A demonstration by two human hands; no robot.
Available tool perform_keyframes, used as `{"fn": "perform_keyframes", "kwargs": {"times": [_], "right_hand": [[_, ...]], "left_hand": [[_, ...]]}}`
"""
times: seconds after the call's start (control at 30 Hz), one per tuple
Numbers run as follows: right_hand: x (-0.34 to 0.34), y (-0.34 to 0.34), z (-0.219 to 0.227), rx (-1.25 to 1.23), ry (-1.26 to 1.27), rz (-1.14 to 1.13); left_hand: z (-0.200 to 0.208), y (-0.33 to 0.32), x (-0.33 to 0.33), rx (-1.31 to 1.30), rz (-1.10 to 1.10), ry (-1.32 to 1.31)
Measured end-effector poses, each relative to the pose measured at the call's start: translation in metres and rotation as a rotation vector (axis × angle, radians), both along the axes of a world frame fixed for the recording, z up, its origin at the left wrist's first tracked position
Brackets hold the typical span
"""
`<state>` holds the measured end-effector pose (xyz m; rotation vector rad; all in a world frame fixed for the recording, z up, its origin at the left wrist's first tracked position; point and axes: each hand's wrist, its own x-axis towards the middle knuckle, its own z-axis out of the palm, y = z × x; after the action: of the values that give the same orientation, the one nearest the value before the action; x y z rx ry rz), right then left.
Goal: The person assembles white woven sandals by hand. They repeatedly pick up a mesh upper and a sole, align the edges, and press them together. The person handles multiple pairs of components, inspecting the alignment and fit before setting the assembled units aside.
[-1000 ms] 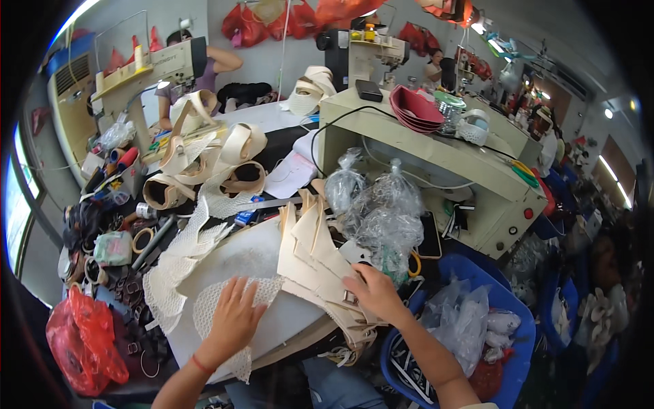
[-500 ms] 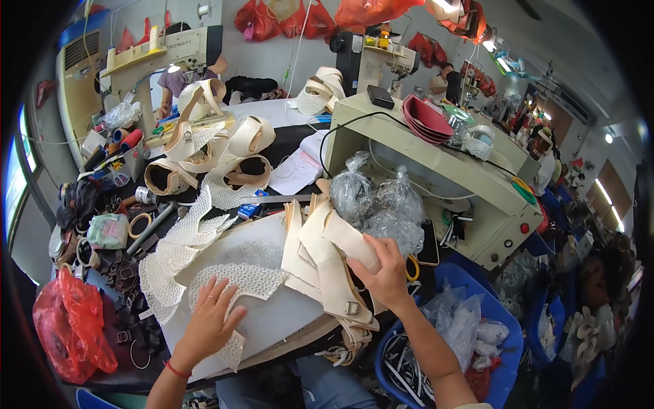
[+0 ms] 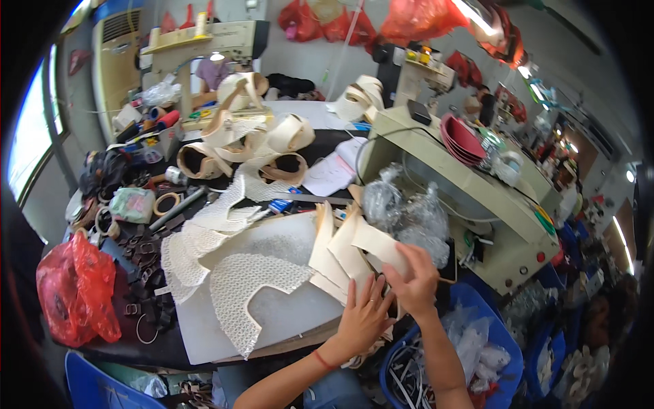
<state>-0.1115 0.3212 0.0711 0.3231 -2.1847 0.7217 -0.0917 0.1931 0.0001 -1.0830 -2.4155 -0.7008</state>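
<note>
A stack of cream leather pieces point(image 3: 340, 247) lies at the right side of a white board point(image 3: 276, 235). My right hand point(image 3: 414, 278) pinches the end of the top cream leather strip point(image 3: 376, 245), thumb beneath and fingers over it. Close beside it, my left hand point(image 3: 366, 315) rests on the lower part of the stack with its fingers stretched out. It hides the buckled strap there. A white perforated, curved piece point(image 3: 257, 281) lies flat on the board, left of my hands, with more perforated pieces point(image 3: 182, 258) overlapping at the board's left edge.
Rolled cream shoe uppers point(image 3: 272, 140) stand behind the board. Plastic-wrapped bundles point(image 3: 405, 204) sit before a beige machine housing point(image 3: 470, 170). Blue baskets point(image 3: 470, 300) flank the table below. A red plastic bag point(image 3: 78, 290), dark buckles and tape rolls occupy the left side.
My left hand has left the perforated piece and moved right onto the cream leather stack. My right hand still grips the strip. The whole view has swung, shifting the scene rightward.
</note>
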Motion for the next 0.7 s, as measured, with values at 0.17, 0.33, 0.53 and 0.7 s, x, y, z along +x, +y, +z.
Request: {"fn": "perform_keyframes", "kwargs": {"times": [0.17, 0.33, 0.53, 0.7], "right_hand": [[0.042, 0.011, 0.041, -0.631, 0.140, 0.090], [0.095, 0.022, 0.047, -0.502, 0.196, -0.035], [0.124, 0.012, 0.009, -0.289, 0.216, -0.255], [0.133, -0.060, -0.030, -0.067, 0.039, -0.164]], "left_hand": [[-0.012, 0.017, -0.017, -0.031, 0.257, -0.032], [-0.012, 0.016, -0.024, 0.021, 0.219, -0.067], [0.025, -0.004, -0.006, 0.310, -0.116, -0.245], [0.057, -0.045, 0.046, 1.018, -0.489, -1.378]]}}
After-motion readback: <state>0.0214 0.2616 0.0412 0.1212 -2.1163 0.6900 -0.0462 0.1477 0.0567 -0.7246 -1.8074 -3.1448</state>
